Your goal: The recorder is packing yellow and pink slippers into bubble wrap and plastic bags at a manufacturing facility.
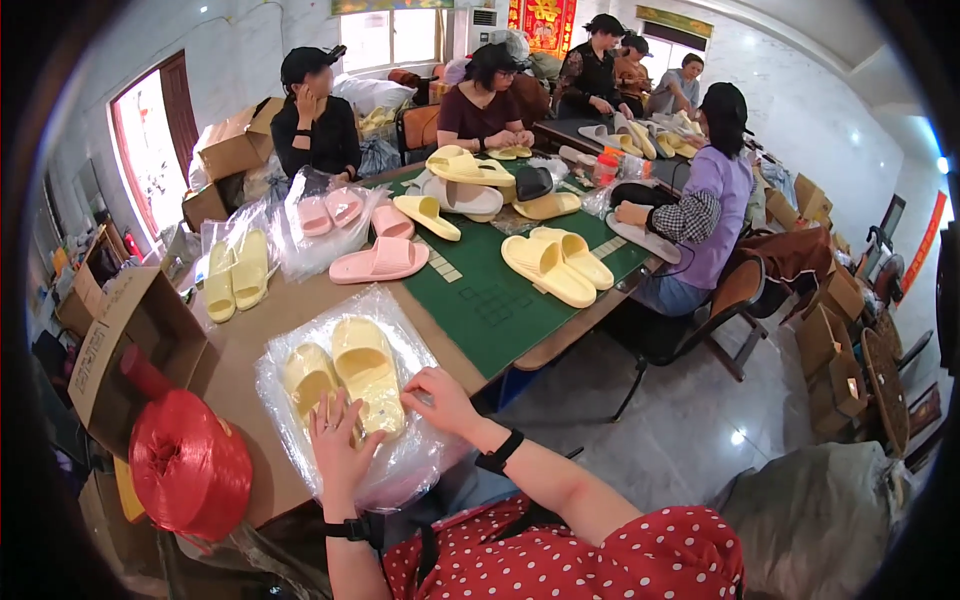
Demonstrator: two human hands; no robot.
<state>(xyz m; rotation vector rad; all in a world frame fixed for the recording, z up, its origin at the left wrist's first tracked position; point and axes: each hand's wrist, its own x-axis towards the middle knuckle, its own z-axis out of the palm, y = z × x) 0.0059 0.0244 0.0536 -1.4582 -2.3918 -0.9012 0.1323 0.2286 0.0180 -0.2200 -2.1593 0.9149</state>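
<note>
The yellow slippers (362, 352), a pair side by side with toes pointing away from the person, lie inside a clear bag (415, 465) on the table (235, 365), just beneath and beyond the left fingers. The left hand (342, 440) is laid over their heel end, its fingers somewhat apart and pressed flat on the plastic rather than gripping. The right hand (440, 402) is at the bag's right side, just beside the right slipper, with its fingers bent inward; whether they pinch a fold of film or only hang above it, I cannot tell from this angle.

The step in hand looks like settling the bagged pair and smoothing its wrapping. The next move probably calls for the left palm to keep the pair steady while the right fingers find the loose film and fold it snugly; the slack below the left wrist could easily crumple.

Left of the left fingers sits a red roll (190, 465), with an open cardboard box (140, 345) behind it. Beyond the fingertips, farther up the table, lie another bagged yellow pair (238, 275) and a pink slipper (380, 260).
</note>
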